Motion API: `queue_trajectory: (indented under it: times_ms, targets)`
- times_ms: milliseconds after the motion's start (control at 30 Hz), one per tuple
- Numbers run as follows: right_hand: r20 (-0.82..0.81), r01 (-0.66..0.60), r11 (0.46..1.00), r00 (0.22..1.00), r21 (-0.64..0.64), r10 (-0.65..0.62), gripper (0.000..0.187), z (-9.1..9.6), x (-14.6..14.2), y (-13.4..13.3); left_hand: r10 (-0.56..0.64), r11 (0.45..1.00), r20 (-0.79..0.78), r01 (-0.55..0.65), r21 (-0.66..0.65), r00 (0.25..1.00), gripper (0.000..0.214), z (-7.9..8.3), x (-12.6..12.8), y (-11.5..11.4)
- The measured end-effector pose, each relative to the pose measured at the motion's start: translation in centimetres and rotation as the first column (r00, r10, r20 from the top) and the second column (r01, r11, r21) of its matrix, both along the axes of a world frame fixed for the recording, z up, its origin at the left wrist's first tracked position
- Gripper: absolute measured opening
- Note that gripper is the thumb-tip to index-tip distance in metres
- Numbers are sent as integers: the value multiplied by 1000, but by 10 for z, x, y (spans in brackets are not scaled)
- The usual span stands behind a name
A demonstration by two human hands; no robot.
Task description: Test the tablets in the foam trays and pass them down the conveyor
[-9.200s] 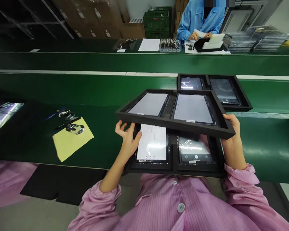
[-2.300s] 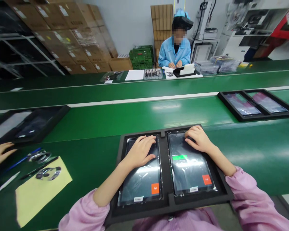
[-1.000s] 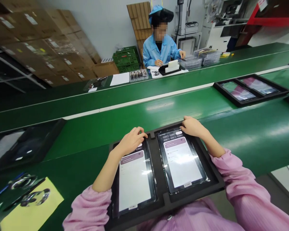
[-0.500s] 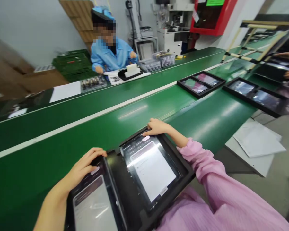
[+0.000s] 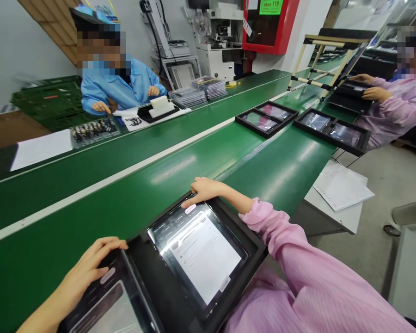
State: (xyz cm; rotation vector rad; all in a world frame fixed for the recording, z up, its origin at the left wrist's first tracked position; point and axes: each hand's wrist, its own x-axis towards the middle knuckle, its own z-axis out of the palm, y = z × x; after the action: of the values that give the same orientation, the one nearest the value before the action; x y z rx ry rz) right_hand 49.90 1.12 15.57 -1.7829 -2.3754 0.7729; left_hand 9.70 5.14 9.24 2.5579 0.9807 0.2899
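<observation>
A black tray (image 5: 173, 282) lies at the near side of the green belt, close to my body. It holds two flat screen panels under glossy film, each with a pink tab near its far end. My left hand (image 5: 86, 273) curls over the far edge at the left panel (image 5: 116, 307), its thumb on the film by the tab. At the far edge of the right panel (image 5: 208, 259), my right hand (image 5: 204, 190) is closed, fingers over the tray rim and thumb on the film. The tray's near left part runs out of view.
Two more black trays, a left one (image 5: 266, 118) and a right one (image 5: 333, 129), hold panels further along the belt (image 5: 180, 171). A pipe-frame stand (image 5: 319, 60) is beyond. Co-workers sit across (image 5: 121, 90) and at right (image 5: 391, 97). White sheets (image 5: 343, 185) lie on a low surface.
The view has swung to the right, so a co-worker at the right shows more fully. Both hands keep their places on the tray, which appears lower and further left.
</observation>
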Motion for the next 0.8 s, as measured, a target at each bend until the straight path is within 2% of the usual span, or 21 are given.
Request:
queue_trajectory:
  times_ms: [100,133,267,333,400,467,533,567,633,700,800]
  targets:
    - [50,-31,999,998,35,29,68,2,-1,-9,114,992,15,-113,-50,993,34,-2,4,-13]
    - [95,-57,997,994,56,52,70,2,-4,-14,133,991,-16,-133,-31,991,36,-2,7,-18]
    - [314,-199,969,938,145,145,78,-1,-17,-34,104,994,-168,-97,51,980,73,3,16,-37]
    - [361,-212,964,922,161,143,80,-5,-21,-39,98,995,-189,-92,38,977,79,10,22,-40]
    - [335,-163,971,937,175,97,73,-8,-21,-36,115,993,-152,-114,13,982,62,17,29,-42]
    - [243,-68,979,970,191,20,46,-11,-19,-27,155,988,-94,-154,21,983,37,23,38,-44]
    - [160,8,979,986,204,-41,15,-14,-15,-21,217,974,-52,-213,77,975,34,27,47,-49]
    - [120,26,973,991,228,-54,15,-17,-13,-20,252,963,-44,-246,114,967,39,28,52,-53]
    - [47,36,946,997,321,-54,27,-25,-9,-29,304,940,-61,-289,180,951,39,28,61,-63]
    - [-8,88,896,996,436,-94,29,-38,-4,-47,332,927,-113,-302,224,937,34,25,68,-74]
    - [23,203,815,966,543,-257,26,-60,4,-82,373,911,-189,-319,263,908,44,20,77,-87]
